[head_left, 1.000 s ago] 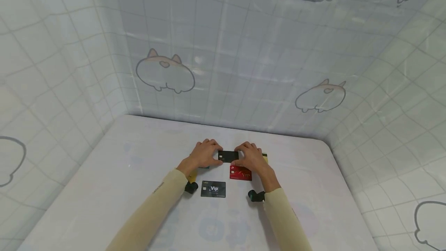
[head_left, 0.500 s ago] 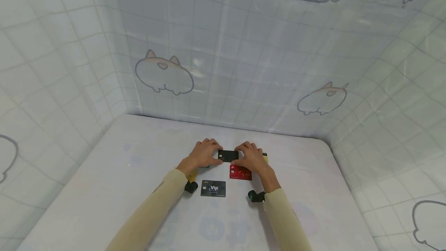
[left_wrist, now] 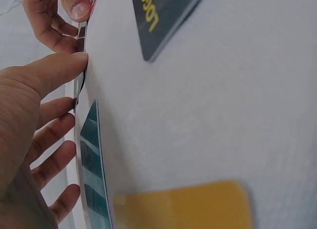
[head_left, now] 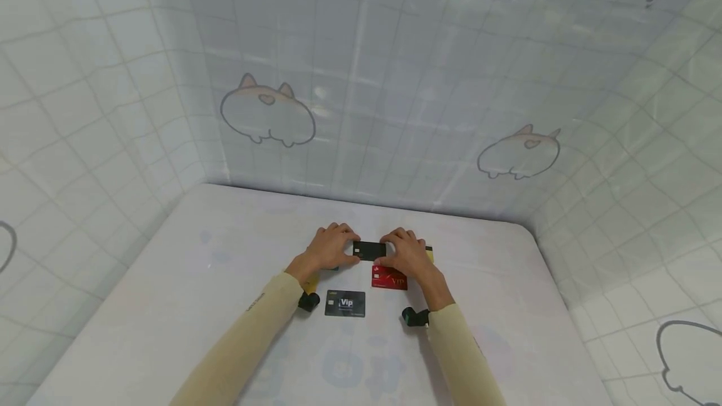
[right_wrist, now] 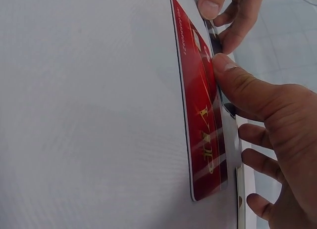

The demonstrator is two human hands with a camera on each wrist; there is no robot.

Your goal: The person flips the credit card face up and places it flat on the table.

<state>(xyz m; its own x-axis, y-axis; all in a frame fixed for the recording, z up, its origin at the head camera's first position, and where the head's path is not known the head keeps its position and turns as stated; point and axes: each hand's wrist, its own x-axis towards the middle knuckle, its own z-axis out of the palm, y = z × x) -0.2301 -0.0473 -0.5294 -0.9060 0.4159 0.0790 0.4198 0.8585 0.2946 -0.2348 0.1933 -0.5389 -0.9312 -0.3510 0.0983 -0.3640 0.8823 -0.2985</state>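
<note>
A black bank card (head_left: 369,251) lies at or just over the tabletop in the head view; whether it touches the surface I cannot tell. My left hand (head_left: 331,247) holds its left end between thumb and index finger, and my right hand (head_left: 406,254) holds the right end likewise. In the left wrist view, a teal card (left_wrist: 96,164) lies beside my left fingers, with a yellow card (left_wrist: 188,209) nearer. Just below my right thumb is a red VIP card (right_wrist: 198,110). A dark grey Vip card (head_left: 345,303) lies closer to me.
Another yellow-edged card (head_left: 430,253) shows partly behind the right hand. Black wrist-worn devices (head_left: 415,317) sit at both wrists. The white table (head_left: 237,218) ends at a pale grid-patterned curtain (head_left: 361,111) with dog drawings, which also runs along both sides.
</note>
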